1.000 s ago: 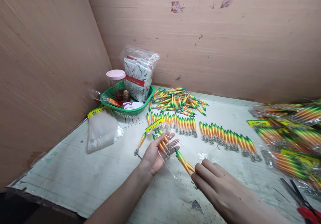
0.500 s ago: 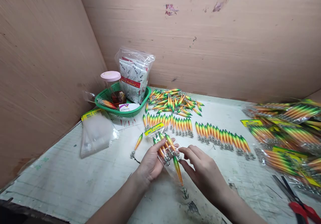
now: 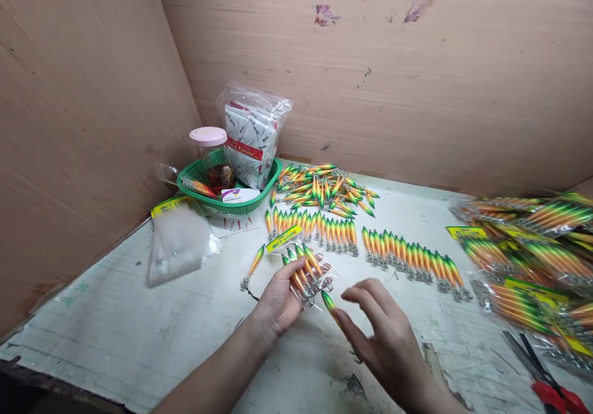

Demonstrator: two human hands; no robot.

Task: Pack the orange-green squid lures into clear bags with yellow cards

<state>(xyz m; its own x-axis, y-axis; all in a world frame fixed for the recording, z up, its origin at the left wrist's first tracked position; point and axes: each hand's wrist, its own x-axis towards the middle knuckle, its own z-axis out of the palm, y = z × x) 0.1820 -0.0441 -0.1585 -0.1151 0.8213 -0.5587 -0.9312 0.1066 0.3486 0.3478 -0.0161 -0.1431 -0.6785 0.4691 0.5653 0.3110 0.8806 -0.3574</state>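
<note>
My left hand (image 3: 282, 299) is closed around a clear plastic bag (image 3: 306, 299) with a yellow header printed "BCT LURE". Several green-and-orange squid lures (image 3: 311, 259) show in the bag, their spiky hook ends toward my right hand. My right hand (image 3: 382, 333) is just right of the bag, its thumb and fingers apart. Under its thumb runs another squid lure (image 3: 327, 299), partly hidden; whether the thumb touches it I cannot tell. A single lure (image 3: 254, 262) lies on the table left of the bag.
Rows of lures (image 3: 407, 256) and a loose pile (image 3: 319, 188) lie behind my hands. Flat bags (image 3: 180, 247) and a green basket (image 3: 245, 209) are at left. Packed lures (image 3: 514, 303) and red-handled scissors (image 3: 549, 377) are at right. Wooden panels (image 3: 393, 92) stand behind.
My right hand has drawn back from the bag, and its fingers have spread. The lure below the bag has swung its hook end rightward, under the right thumb. My left hand keeps its hold.
</note>
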